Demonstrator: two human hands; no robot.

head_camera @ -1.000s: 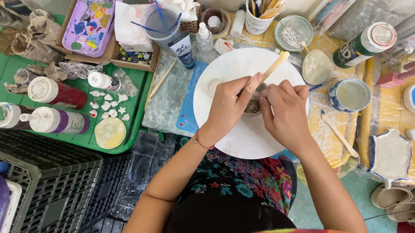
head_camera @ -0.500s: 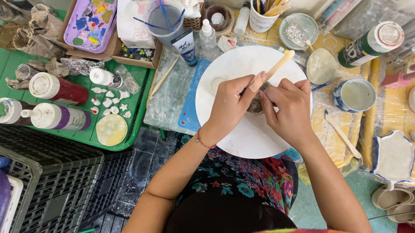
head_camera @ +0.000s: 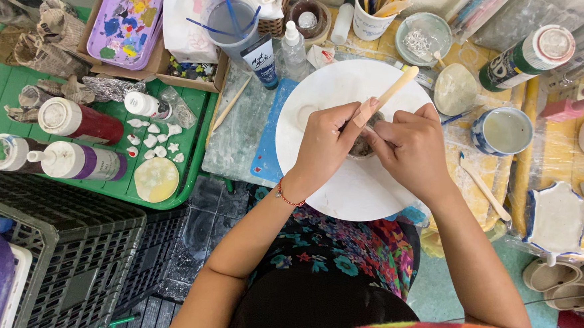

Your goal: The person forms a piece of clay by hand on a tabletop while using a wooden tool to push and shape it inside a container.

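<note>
A round white board (head_camera: pixel 344 187) lies on the table in front of me. Over its middle, my left hand (head_camera: pixel 326 146) pinches a flat wooden stick (head_camera: pixel 392 91) that slants up to the right. My right hand (head_camera: pixel 412 150) is curled around a small grey clay piece (head_camera: pixel 361 145), which sits between both hands and is mostly hidden by my fingers. The stick's lower end meets the clay piece. A red thread bracelet (head_camera: pixel 289 198) circles my left wrist.
A green tray (head_camera: pixel 177 191) at left holds paint bottles, small white shapes and a pale disc (head_camera: pixel 156 179). A purple palette (head_camera: pixel 123 15), a cup of brushes (head_camera: pixel 232 18) and a cup of slip (head_camera: pixel 505 130) ring the board. A black crate (head_camera: pixel 54 251) stands at lower left.
Both hands stay together on the clay piece over the white board. The stick has tilted only slightly. The view has shifted a little.
</note>
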